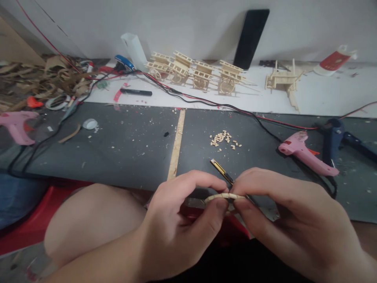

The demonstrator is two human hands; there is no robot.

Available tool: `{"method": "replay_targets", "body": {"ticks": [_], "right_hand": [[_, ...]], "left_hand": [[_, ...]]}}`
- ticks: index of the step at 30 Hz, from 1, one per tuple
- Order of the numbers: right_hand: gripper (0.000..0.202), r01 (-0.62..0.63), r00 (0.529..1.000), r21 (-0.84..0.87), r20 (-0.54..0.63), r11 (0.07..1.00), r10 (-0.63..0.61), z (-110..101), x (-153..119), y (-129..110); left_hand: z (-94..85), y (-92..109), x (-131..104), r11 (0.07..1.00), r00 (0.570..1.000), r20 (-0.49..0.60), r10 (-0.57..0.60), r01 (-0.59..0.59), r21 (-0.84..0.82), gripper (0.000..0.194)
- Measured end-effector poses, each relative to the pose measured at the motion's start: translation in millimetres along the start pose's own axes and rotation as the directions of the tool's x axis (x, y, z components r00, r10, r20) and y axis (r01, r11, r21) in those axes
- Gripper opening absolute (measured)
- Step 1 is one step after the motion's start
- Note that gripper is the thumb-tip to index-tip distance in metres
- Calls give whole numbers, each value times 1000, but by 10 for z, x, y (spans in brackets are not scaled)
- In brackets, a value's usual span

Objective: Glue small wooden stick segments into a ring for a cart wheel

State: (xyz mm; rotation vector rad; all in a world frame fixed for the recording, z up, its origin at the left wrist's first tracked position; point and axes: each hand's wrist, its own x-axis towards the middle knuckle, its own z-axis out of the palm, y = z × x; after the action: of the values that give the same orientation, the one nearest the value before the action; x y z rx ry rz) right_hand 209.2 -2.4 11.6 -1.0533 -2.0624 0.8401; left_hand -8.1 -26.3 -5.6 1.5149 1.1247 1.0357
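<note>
One grey tabletop (132,149) is seen, backed by one white board (324,90). Two hands are held over its near edge: the left hand (176,218) and the right hand (300,212), each with thumb and forefinger pinched on one curved wooden band (216,196). One heap of wood scraps (64,78) is piled at the far left. On the board, four small wooden carts (230,80) are lined up, and one wooden model (282,80) is set apart to their right. Two pink glue guns are laid down, one at the left (19,125), one at the right (309,155). One white container with a red label (335,61) is seen tilted; its contents cannot be made out. One cutter knife (220,171) is placed just beyond the fingertips. The band is partly hidden by the thumbs; its long axis is directed left to right, its middle arched upward. Tiny wooden bits (222,137), too crowded to be counted exactly, are clustered beyond the knife.
</note>
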Motion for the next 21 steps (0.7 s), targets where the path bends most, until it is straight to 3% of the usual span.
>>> {"method": "replay_targets", "body": {"ticks": [15,21], "right_hand": [[13,-65,998,69,-18,996,66,60,3,-32],[9,-82,997,79,-9,994,83,20,-6,-16]], "left_hand": [[-1,-12,-3,996,994,-90,63,-58,64,8],[-7,18,-15,999,995,-103,9,-5,36,1]]}}
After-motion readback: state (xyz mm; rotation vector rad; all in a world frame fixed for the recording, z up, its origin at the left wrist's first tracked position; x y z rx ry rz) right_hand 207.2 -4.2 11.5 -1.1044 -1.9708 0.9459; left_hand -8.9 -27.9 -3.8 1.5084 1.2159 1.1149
